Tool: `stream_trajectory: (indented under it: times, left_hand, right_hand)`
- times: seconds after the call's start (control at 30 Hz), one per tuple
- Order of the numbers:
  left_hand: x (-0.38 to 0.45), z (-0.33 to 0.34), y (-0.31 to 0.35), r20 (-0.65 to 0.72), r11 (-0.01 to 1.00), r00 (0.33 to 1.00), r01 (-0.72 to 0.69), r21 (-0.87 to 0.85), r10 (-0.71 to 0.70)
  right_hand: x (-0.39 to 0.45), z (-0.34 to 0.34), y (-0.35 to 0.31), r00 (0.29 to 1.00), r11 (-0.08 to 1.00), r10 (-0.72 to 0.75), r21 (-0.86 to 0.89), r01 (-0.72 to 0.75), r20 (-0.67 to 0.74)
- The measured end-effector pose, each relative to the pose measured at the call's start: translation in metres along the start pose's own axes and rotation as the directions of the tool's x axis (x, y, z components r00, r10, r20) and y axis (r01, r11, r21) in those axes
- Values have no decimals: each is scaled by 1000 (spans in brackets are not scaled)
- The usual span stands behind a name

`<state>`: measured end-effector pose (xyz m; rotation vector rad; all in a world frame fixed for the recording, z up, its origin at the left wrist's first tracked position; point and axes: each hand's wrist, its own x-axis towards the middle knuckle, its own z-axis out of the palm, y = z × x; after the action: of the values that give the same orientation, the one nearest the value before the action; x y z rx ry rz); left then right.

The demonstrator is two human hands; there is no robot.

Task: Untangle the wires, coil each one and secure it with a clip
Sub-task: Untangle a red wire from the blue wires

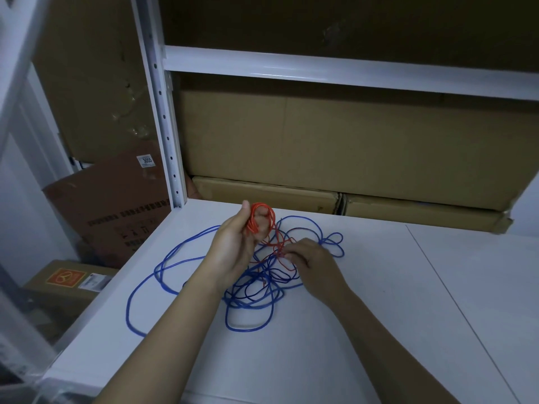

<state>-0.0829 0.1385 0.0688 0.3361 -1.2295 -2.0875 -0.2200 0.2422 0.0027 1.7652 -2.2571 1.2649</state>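
Here the left hand (233, 243) is raised above the white surface (379, 316), its fingers curled around a small coil of red wire (260, 218). The right hand (309, 258) rests on the tangle, apparently pinching a red strand, though the contact point is unclear. The blue wire (175, 258) lies looped loosely across the surface, intertwined with the remaining red wire.

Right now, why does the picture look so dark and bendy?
Head view: the light is dim, so the boxes look murky, while the white table stays brighter; the wide lens bends the shelf post; the left hand holding the red wire coil looks slightly soft.
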Motion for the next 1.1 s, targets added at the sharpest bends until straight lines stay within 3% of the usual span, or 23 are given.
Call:
stream_trajectory:
  times: [0.13,0.23,0.33,0.53,0.7,0.9,1.0,1.1]
  left_hand:
    - [2,-4,-7,49,984,996,-76,164,69]
    - [1,-8,-15,1,900,992,-118,420,129]
    - [-3,-7,-20,38,823,987,-150,548,155]
    - [-1,-17,-29,130,528,988,-153,836,80]
    - [-14,-4,-18,237,609,971,-166,776,-37]
    - [-16,-3,-9,279,856,956,-69,513,-89]
    - [-15,1,-5,230,951,973,-39,306,-34]
    - [-13,5,-2,102,983,994,-63,170,46]
  right_hand:
    - [-16,11,-8,995,996,-95,1,95,-16]
    - [-22,8,-18,980,981,-190,-39,188,-64]
    - [-21,0,-28,960,964,-264,-49,260,-98]
    - [-4,-23,-43,939,963,-264,-10,268,-219]
    - [17,-38,-36,925,978,-191,17,208,-329]
    - [29,-42,-39,992,929,94,366,-56,-87]
    - [24,-31,-34,965,843,255,476,-249,53]
    - [13,-16,-27,931,777,334,516,-360,147]
